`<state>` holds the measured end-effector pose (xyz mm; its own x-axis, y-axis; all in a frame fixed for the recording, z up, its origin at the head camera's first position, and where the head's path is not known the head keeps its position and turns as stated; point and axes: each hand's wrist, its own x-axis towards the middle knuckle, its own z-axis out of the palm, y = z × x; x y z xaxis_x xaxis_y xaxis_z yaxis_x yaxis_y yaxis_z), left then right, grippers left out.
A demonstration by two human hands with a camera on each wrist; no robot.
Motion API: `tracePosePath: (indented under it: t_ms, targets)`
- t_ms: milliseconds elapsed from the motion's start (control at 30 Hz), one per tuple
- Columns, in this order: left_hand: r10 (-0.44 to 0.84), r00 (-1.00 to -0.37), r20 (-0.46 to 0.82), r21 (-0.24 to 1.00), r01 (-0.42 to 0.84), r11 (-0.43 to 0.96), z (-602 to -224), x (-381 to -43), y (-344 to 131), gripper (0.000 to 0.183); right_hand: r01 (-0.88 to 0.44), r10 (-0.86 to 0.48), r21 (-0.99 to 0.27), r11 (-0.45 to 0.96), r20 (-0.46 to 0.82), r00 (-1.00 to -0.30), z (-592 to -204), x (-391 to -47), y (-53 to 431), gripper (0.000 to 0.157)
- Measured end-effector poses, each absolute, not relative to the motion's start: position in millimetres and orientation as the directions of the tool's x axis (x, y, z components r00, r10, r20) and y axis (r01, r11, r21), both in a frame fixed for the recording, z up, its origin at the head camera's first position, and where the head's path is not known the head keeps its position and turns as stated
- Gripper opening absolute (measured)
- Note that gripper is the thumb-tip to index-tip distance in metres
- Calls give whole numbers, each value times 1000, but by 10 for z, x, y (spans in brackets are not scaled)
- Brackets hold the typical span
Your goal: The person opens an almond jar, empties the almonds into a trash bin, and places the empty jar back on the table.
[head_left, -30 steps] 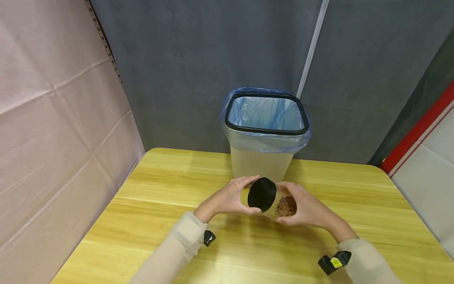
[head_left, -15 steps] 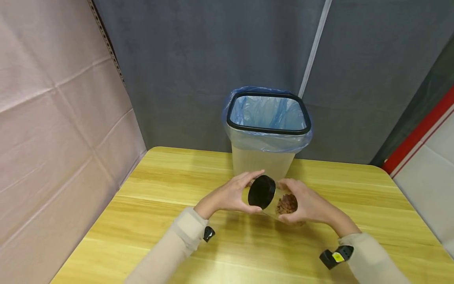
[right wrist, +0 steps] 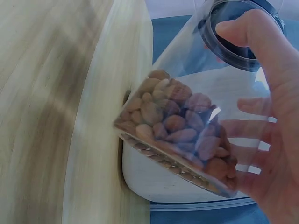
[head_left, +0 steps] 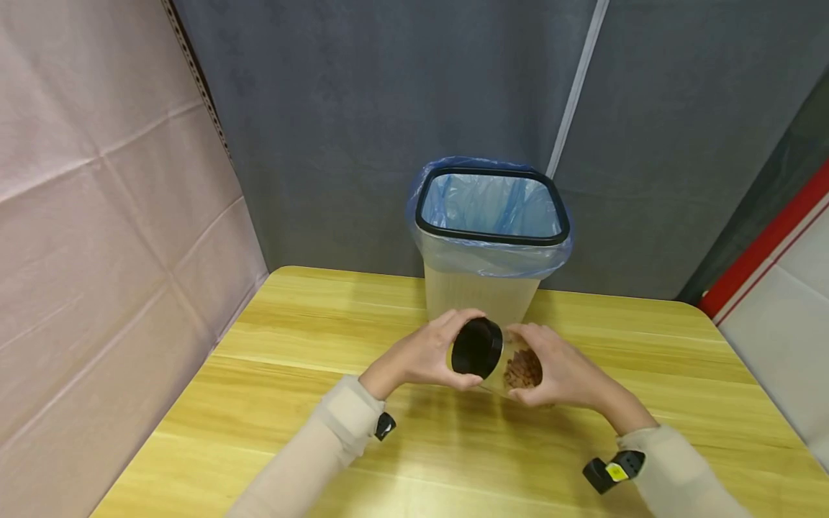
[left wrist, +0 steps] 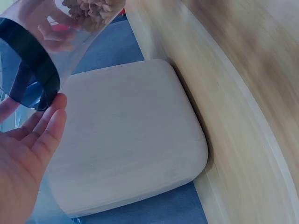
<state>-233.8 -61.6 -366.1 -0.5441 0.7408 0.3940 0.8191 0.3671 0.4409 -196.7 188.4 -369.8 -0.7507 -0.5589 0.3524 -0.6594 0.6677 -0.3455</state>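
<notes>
A clear jar (right wrist: 224, 98), partly filled with almonds (right wrist: 170, 114), is held tilted over the table, its bottom toward the right. My right hand (head_left: 562, 368) grips the jar's body, thumb and fingers on opposite sides. At the upper left end of the jar is a round black lid (head_left: 478, 349). My left hand (head_left: 429, 356) grips this lid by its edge, thumb below and fingers above. In the left wrist view the lid's dark rim (left wrist: 35, 49) is right at the jar's mouth, with fingertips against it.
Just behind the hands stands a whitish trash bin (head_left: 476, 291) with a black rim frame (head_left: 488, 237) and a blue bag liner (head_left: 492, 205). The wooden table (head_left: 311, 331) ends at a grey curtain (head_left: 350, 144). Pink cloth (head_left: 116, 252) hangs on the left.
Both hands have risen slightly with the jar and lid. The lid has tipped a little, showing more of its right side. The grips and the bin stay as they were.
</notes>
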Motion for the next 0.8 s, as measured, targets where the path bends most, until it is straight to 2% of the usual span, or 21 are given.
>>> tracePosePath:
  t_ms: [300, 600, 800]
  targets:
    - [686, -565, 459, 418, 818, 395, -3684, -2337, -555, 81, -672, -530, -338, 659, 425, -734, -3745, -1974, 1882, 82]
    - [656, -621, 429, 487, 771, 411, -3710, -2317, -513, 80, -655, -531, -403, 639, 386, -754, -3795, -1955, 1899, 80]
    - [635, -646, 423, 523, 747, 412, -3737, -2300, -491, 78, -604, -492, -466, 647, 349, -797, -3843, -1899, 1881, 88]
